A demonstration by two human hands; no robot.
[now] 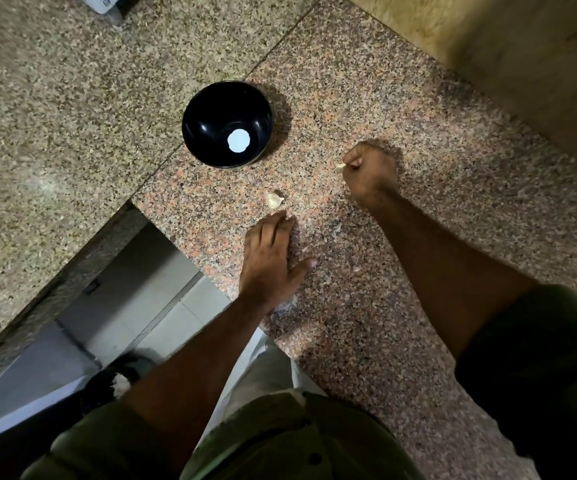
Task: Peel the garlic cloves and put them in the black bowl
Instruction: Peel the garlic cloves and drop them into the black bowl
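Black bowl (226, 123) on granite tabletop (418, 140), white disc (238, 141) inside. Below-right of bowl: garlic clove (274, 199), loose. Left hand (270, 258) just under clove, flat, grip slack, holding nothing. Right of bowl: right hand (370, 171), grip fisted, pinching pale garlic scrap (341, 165)

one black bowl (226, 123), two garlic cloves (274, 199), two hands (269, 261), a few peel scraps (337, 229)

Speckled stone, glossy bowl, papery garlic

The counter (401, 109) is polished pink-grey speckled granite with a dull sheen; the black bowl (211, 109) looks like glossy smooth plastic; the garlic clove (274, 200) wears dry papery skin; the sleeve (550, 368) is matt olive cloth.
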